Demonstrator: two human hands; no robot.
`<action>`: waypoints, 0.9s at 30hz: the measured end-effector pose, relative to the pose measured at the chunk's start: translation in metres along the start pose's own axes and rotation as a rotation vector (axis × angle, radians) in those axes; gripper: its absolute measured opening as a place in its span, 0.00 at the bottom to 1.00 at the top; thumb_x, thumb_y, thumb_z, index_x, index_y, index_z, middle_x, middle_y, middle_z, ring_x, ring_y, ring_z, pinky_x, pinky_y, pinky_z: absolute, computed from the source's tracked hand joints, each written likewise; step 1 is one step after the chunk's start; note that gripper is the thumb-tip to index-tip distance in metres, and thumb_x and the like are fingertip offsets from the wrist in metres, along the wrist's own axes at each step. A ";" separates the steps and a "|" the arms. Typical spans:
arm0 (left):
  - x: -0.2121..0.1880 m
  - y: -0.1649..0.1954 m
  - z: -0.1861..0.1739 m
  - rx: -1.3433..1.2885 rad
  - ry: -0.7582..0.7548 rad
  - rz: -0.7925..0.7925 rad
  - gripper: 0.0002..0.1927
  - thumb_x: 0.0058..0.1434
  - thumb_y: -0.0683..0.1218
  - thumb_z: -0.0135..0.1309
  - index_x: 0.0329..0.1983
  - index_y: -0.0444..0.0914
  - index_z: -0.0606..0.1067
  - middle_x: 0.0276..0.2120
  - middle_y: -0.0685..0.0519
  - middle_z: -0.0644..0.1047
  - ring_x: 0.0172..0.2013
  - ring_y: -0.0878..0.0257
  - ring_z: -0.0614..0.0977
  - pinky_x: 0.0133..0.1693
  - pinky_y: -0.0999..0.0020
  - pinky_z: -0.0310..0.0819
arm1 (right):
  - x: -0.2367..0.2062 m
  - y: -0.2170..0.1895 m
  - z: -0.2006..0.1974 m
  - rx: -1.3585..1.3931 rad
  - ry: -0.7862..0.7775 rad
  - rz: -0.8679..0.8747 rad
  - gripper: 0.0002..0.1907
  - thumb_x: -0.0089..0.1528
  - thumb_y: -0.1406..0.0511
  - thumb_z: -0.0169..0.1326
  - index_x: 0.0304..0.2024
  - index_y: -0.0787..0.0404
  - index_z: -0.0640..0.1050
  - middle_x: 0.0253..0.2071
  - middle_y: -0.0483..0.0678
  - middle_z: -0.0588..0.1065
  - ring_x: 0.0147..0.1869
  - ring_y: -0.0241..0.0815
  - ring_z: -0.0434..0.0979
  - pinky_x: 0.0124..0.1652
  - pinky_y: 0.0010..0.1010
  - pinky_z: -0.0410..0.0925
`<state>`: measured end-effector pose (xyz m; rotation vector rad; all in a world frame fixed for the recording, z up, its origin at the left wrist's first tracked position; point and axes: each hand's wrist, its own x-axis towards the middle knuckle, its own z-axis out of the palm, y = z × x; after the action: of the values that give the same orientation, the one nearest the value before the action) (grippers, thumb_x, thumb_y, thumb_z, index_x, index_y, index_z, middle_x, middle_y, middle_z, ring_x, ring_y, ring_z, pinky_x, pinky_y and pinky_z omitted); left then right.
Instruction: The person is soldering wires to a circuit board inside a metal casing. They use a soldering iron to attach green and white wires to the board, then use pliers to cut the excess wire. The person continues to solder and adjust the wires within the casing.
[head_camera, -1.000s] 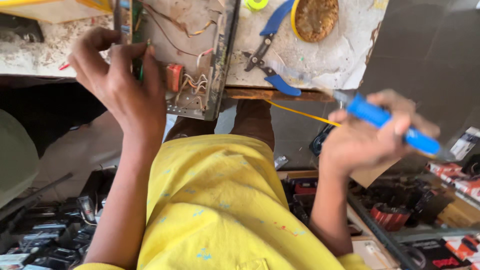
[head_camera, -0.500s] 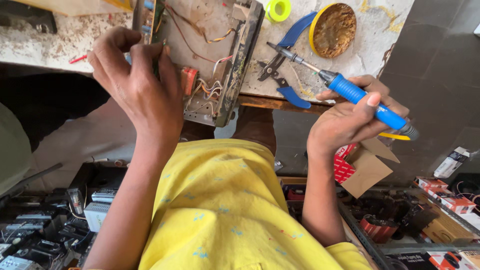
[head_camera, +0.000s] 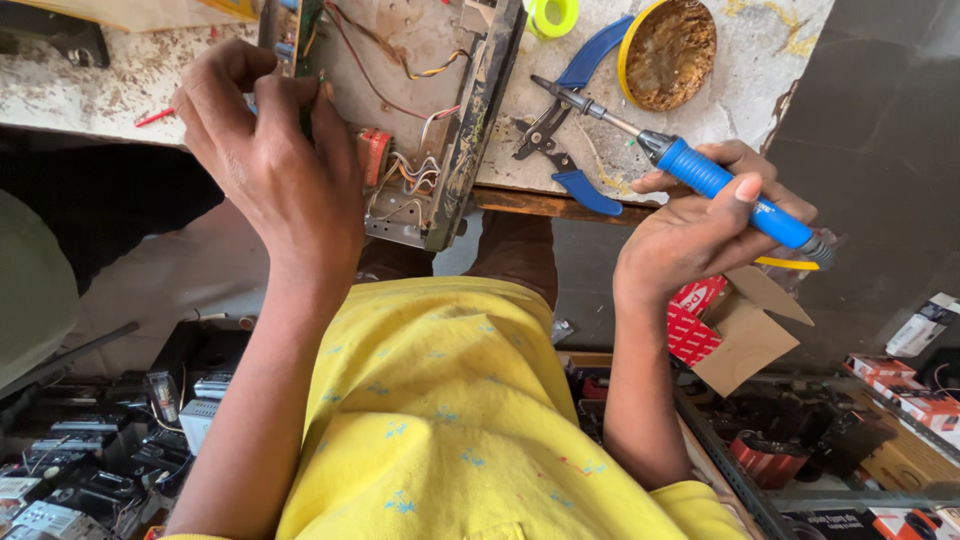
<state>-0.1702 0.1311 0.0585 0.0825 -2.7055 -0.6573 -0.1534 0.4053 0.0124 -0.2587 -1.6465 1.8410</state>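
Note:
My left hand (head_camera: 275, 165) grips the left side of an opened metal device chassis (head_camera: 420, 110) with loose coloured wires and a small red part inside; it lies at the edge of a worn white worktable (head_camera: 90, 80). My right hand (head_camera: 700, 225) holds a blue-handled soldering iron (head_camera: 700, 175), its metal tip pointing up and left, ending over the blue-handled pliers (head_camera: 570, 110) just right of the chassis.
A round yellow tin (head_camera: 668, 50) of brown material and a yellow-green tape roll (head_camera: 552, 15) sit on the table. A red and white cardboard box (head_camera: 725, 320) is below my right hand. Dark electronic units (head_camera: 70, 450) lie on the floor, and boxes on shelves at the right (head_camera: 900, 410).
My right hand has carried the soldering iron up and left from beside the table, bringing its tip over the pliers. The left hand has kept its grip on the chassis.

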 end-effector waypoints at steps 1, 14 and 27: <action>0.000 0.001 0.001 -0.005 -0.003 -0.007 0.05 0.65 0.35 0.57 0.40 0.31 0.73 0.51 0.44 0.69 0.54 0.48 0.70 0.56 0.52 0.63 | 0.000 0.001 -0.001 0.003 0.002 0.008 0.14 0.77 0.60 0.46 0.52 0.59 0.57 0.40 0.61 0.71 0.30 0.49 0.72 0.26 0.35 0.72; -0.001 -0.003 0.008 0.047 0.050 -0.026 0.03 0.71 0.38 0.57 0.42 0.35 0.74 0.47 0.50 0.74 0.50 0.54 0.75 0.54 0.58 0.62 | 0.005 -0.015 -0.003 -0.056 0.005 0.037 0.16 0.78 0.57 0.49 0.49 0.61 0.60 0.40 0.61 0.72 0.27 0.50 0.72 0.22 0.35 0.68; -0.030 0.015 -0.037 -0.257 0.018 -0.401 0.04 0.79 0.35 0.56 0.49 0.31 0.72 0.43 0.48 0.81 0.42 0.61 0.84 0.48 0.69 0.79 | 0.024 -0.048 0.001 -0.050 0.039 0.203 0.26 0.74 0.48 0.44 0.46 0.67 0.65 0.40 0.52 0.68 0.27 0.45 0.67 0.23 0.31 0.63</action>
<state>-0.1284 0.1325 0.0866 0.5720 -2.5798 -1.1051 -0.1566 0.4186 0.0648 -0.4969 -1.6932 1.9305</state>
